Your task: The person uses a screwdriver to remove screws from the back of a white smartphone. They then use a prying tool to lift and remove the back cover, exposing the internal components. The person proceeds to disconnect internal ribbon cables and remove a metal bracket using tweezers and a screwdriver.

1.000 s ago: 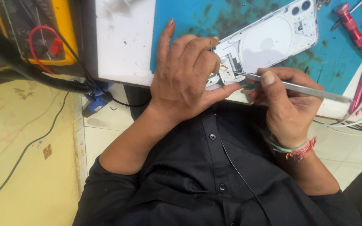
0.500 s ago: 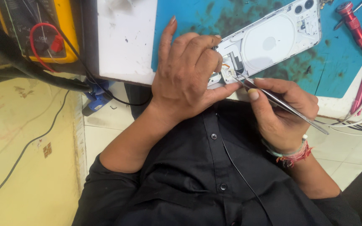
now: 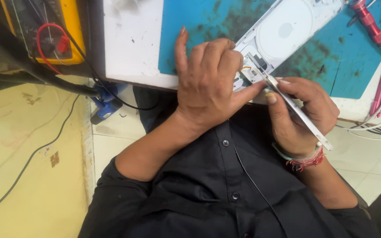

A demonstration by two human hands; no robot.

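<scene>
At far left a yellow-cased meter (image 3: pixel 73 31) with a red lead looped across its face is seen, black cables trailing from it over a pale yellow floor (image 3: pixel 27 145). A blue plastic clip (image 3: pixel 104 103) is noted below the bench edge. The bench is covered by a white board (image 3: pixel 131 39), scuffed and speckled, and beside it by a teal mat (image 3: pixel 208 17) mottled with dark stains. The left hand (image 3: pixel 208 83) is laid over the near end of an opened white phone (image 3: pixel 283 31), fingers curled and pressing it down on the mat, index finger stretched flat. The phone's smooth back, with a round coil ring moulded into it, is angled up to the right. Thin steel tweezers (image 3: pixel 296 110) are pinched between thumb and fingers of the right hand (image 3: pixel 303 112), tips set into the phone's lower end. A threaded band is worn on that wrist. Red and pink-handled screwdrivers (image 3: pixel 369 20) lie at far right.
</scene>
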